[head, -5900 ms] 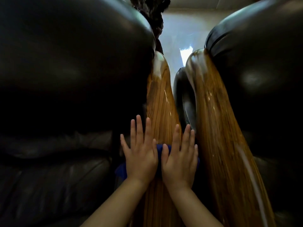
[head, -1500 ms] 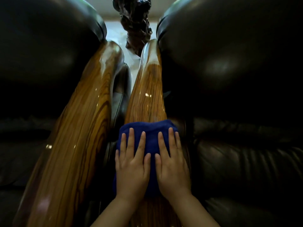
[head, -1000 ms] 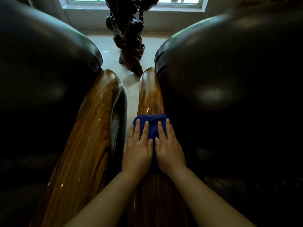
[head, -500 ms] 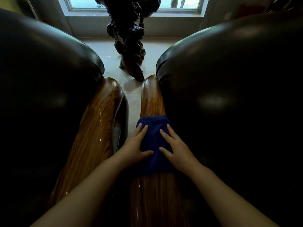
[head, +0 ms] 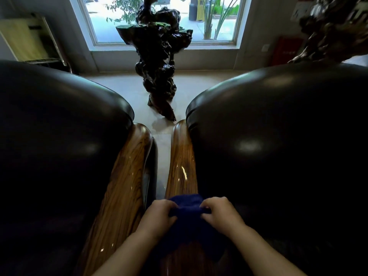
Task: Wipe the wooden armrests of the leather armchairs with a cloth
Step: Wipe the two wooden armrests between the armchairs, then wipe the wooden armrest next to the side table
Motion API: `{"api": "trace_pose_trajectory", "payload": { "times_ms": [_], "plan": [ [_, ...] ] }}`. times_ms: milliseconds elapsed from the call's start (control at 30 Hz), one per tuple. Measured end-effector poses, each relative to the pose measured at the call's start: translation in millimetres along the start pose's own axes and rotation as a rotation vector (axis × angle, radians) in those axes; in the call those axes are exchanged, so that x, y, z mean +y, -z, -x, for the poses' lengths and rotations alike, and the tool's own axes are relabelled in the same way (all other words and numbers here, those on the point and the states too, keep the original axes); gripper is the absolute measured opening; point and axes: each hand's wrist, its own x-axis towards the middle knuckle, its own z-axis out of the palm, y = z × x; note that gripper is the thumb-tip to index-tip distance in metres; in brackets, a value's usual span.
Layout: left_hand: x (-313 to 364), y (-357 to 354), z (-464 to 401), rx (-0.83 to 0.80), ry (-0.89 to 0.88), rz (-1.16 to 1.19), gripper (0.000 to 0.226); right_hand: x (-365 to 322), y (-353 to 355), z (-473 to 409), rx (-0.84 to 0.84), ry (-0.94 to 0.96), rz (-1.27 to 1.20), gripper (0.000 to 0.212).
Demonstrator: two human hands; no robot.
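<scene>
Two hands are gripping one blue cloth [head: 188, 214] on the right-hand wooden armrest [head: 182, 162]. The left hand [head: 158, 217] is curling its fingers into the cloth's left side, and the right hand [head: 220, 213] is doing the same on the right side, so each grip is closing tightly on bunched fabric. The cloth is sitting between the two hands, its far edge poking out just beyond the knuckles and its near part draping across the armrest's width. Ahead of the cloth, the glossy armrest is running bare up to its rounded far end, touching the black leather armchair [head: 278, 156] along its right edge. A narrow gap of pale floor [head: 162, 144] is separating it from the second wooden armrest [head: 127, 176], which is lying uncovered beside the left leather armchair [head: 55, 146]. A dark carved sculpture [head: 159, 62] is standing on the floor beyond, before a window [head: 111, 18].
</scene>
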Motion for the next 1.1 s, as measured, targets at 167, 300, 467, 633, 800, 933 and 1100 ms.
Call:
{"api": "trace_pose_trajectory", "payload": {
  "times_ms": [167,300,467,633,800,933,1100],
  "plan": [
    [46,50,14,-0.021,-0.002,0.075,0.02,-26,67,25,-0.017,0.025,-0.086,0.015],
    [115,106,37,-0.041,-0.093,0.023,0.019,-60,144,66,0.017,0.044,-0.121,0.018],
    [212,166,82,-0.069,-0.223,-0.072,0.012,-98,237,146,0.114,0.077,-0.117,0.021],
    [300,180,126,-0.158,-0.334,-0.094,0.021,-101,314,238,0.144,0.046,-0.106,0.021],
    [401,147,161,-0.162,-0.446,-0.125,0.023,-58,375,342,0.218,0.001,-0.09,0.019],
    [491,92,194,-0.205,-0.532,-0.131,0.025,0,417,432,0.302,-0.015,-0.106,0.018],
    [602,-6,237,-0.216,-0.609,-0.162,0.025,93,462,547,0.359,-0.058,-0.087,0.021]
  ]
}}
